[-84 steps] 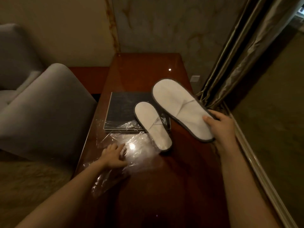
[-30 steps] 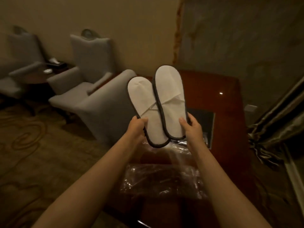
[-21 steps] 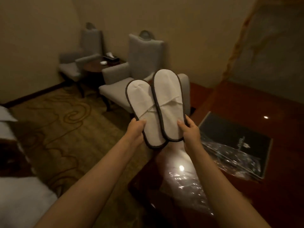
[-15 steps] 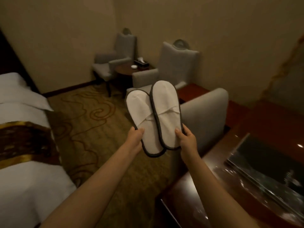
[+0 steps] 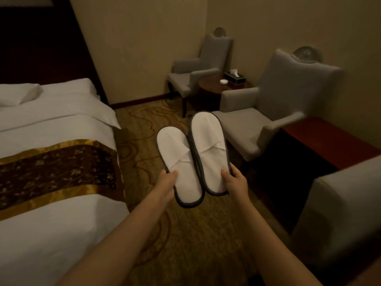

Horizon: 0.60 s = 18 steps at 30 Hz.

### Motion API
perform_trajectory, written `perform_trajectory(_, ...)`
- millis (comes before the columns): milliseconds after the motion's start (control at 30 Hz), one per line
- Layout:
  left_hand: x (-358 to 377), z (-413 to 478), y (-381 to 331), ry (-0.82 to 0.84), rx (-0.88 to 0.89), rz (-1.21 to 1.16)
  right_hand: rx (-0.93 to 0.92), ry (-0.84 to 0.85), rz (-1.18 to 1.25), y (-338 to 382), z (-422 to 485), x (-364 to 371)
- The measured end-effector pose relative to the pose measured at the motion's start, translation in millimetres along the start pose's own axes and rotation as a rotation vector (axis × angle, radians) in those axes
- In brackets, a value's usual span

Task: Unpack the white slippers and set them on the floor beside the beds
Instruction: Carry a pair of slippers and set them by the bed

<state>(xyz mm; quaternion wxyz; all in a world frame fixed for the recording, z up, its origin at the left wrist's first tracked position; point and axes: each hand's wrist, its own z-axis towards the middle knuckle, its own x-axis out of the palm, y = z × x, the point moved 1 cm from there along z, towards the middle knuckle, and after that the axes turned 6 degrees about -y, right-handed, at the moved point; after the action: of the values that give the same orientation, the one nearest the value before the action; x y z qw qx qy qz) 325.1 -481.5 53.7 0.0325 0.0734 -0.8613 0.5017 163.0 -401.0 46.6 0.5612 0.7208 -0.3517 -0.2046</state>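
View swung left since half second ago: desk gone from frame, bed (image 5: pixel 57 153) now fills left side. I see left hand (image 5: pixel 167 180) clamped on left slipper (image 5: pixel 179 162), right hand (image 5: pixel 235 180) clamped on right slipper (image 5: pixel 208 145), pair side by side, edges overlapping, held over carpet (image 5: pixel 185 234). Unpacking done by my read: no wrapper on either. Left: lower, set both on floor beside bed.

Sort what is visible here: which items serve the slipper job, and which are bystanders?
Job: two flat white slippers with grey trim, left hand, right hand, white bed with gold-brown runner, patterned carpet floor.
Bystanders: grey upholstered armchairs, round wooden side table, black tissue box.
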Motion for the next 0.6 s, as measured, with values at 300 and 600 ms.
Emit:
perform_trajectory(300,9.7,122.7,-14.8,-0.112,-0.069,-0.050,0.074,0.089,-0.139,-17.1,117.8,93.8)
perform_trajectory(600,34.5,263.6,-54.4,-0.256,-0.145,-0.164,0.152,0.251,-0.317,-9.5,261.8,204.1)
